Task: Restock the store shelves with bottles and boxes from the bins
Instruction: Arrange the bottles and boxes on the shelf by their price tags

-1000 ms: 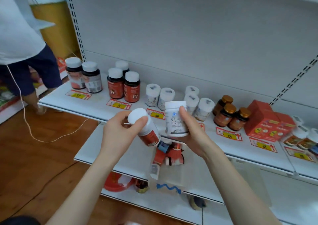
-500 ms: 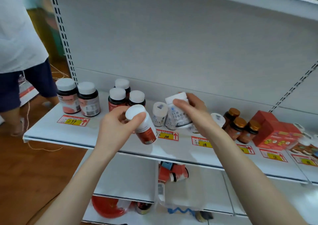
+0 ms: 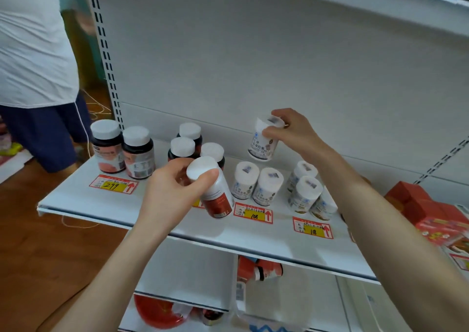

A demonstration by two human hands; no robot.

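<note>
Shelf (image 3: 76, 199) holds large bottles (image 3: 121, 151) left, small bottles (image 3: 256, 185) centre, boxes (image 3: 421, 210) right

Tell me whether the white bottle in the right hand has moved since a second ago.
Yes. The white bottle in the right hand has gone from in front of the shelf edge to above the back of the white bottle row.

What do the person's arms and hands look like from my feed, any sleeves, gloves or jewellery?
Both arms are bare right up to the bottom edge of the picture: no sleeve shows on either forearm. The left hand and right hand wear no gloves. No watch, bracelet or ring is visible on either wrist or on the fingers that show. No cables, straps or markings appear on the arms.
</note>
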